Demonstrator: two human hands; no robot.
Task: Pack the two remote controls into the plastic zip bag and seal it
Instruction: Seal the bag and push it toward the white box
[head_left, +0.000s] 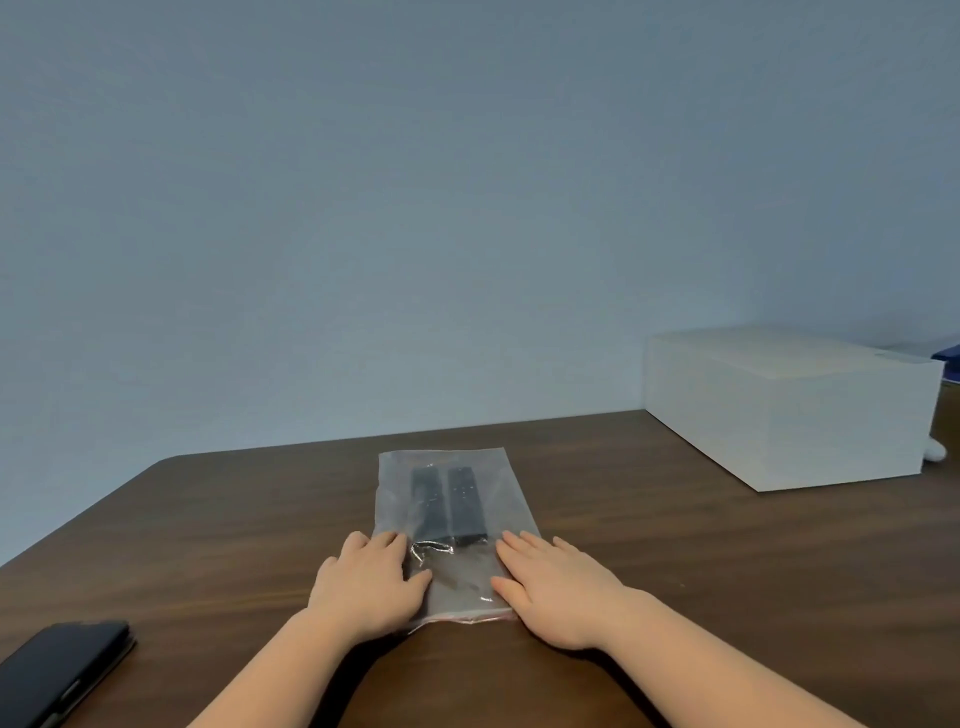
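**Both remotes in the bag, our hands flat on the near end**

Some of this is hard to read. Our left hand (370, 587) covers the lower left corner of the plastic zip bag (453, 525), and our right hand (558, 587) covers the lower right one, so most of the near edge is out of sight. There's a thin reddish line along that near edge, probably the zip strip, but we can't tell whether it's pressed closed. Button detail on the remotes is mush through the crinkled plastic.

The bag lies flat on the dark wooden table (675, 545), lower centre of the frame, long axis running away from us toward the wall. Inside, the left remote (428, 503) and the right remote (465, 505) lie side by side, both lengthwise with the bag, sitting in its far half.

Both hands are spread palm down, fingers extended, pressing on the bag rather than gripping it.

A black phone (57, 670) is cut off at the lower left corner. A white box (779, 415) sits at the right.
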